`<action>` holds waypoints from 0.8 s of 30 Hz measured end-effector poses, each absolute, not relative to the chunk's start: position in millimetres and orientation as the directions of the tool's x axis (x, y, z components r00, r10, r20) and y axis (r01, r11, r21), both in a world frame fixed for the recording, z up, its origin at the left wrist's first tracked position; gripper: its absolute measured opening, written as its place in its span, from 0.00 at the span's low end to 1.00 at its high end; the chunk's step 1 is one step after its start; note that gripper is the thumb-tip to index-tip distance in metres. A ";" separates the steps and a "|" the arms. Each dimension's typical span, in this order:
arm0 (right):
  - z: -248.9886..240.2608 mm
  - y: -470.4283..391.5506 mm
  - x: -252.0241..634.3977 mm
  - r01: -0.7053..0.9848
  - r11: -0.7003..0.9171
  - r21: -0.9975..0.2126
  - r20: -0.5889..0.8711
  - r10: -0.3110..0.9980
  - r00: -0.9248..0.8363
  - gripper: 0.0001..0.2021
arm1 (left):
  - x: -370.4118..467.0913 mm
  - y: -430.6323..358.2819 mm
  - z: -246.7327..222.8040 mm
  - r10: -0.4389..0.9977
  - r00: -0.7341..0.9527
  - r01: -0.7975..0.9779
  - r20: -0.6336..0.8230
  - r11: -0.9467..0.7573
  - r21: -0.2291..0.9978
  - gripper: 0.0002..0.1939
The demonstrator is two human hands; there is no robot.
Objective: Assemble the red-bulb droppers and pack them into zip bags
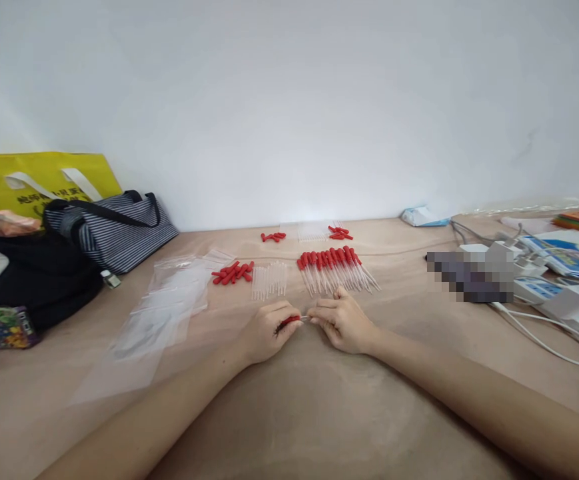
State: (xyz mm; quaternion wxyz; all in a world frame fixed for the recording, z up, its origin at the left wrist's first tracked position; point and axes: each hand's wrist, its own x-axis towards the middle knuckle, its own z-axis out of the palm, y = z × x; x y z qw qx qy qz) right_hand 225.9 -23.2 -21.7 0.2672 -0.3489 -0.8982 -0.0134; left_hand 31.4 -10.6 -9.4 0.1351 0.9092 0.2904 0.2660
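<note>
Near the middle of the table, my left hand point(272, 331) is closed around a red rubber bulb point(290, 320). My right hand point(343, 323) pinches a thin clear tube point(305, 318), whose end meets the bulb between the two hands. Just beyond my right hand lies a row of droppers with red bulbs point(329, 259), tips toward me. Left of that row are several bare clear tubes point(269, 280) and a pile of loose red bulbs point(232, 273). Further back rest more red bulbs point(273, 237) and another small red group point(340, 233).
Clear plastic bags point(164, 307) lie on the left of the table point(279, 413). A striped bag point(114, 230), a black bag point(34, 280) and a yellow bag point(84, 167) stand at far left. On the right are a blurred-out dark object point(469, 277), white cables and chargers point(576, 303).
</note>
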 end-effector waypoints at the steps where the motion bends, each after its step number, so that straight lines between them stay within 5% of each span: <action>1: -20.1 -22.9 226.2 0.637 0.754 -0.162 0.485 0.623 -0.614 0.10 | 31.8 -10.6 -8.7 0.611 0.677 0.464 0.410 -0.787 0.406 0.10; 9: -2.6 -28.0 231.6 0.670 0.738 -0.077 0.401 0.638 -0.657 0.09 | 31.9 -9.2 -6.3 0.664 0.618 0.491 0.422 -0.744 0.452 0.07; 14: -6.9 -13.7 243.1 0.716 0.604 -0.351 0.384 0.790 -0.479 0.09 | 25.4 -3.8 -15.5 0.737 0.422 0.607 0.528 -0.662 0.439 0.20; 17: -9.3 9.5 251.8 0.751 0.411 -0.517 0.389 0.894 -0.222 0.08 | 23.2 -1.7 -19.4 0.779 0.366 0.648 0.509 -0.606 0.462 0.15; 24: -9.3 45.5 246.7 0.822 0.183 -0.539 0.366 0.930 0.034 0.13 | 24.9 -5.2 -12.5 0.782 0.542 0.641 0.309 -0.622 0.450 0.05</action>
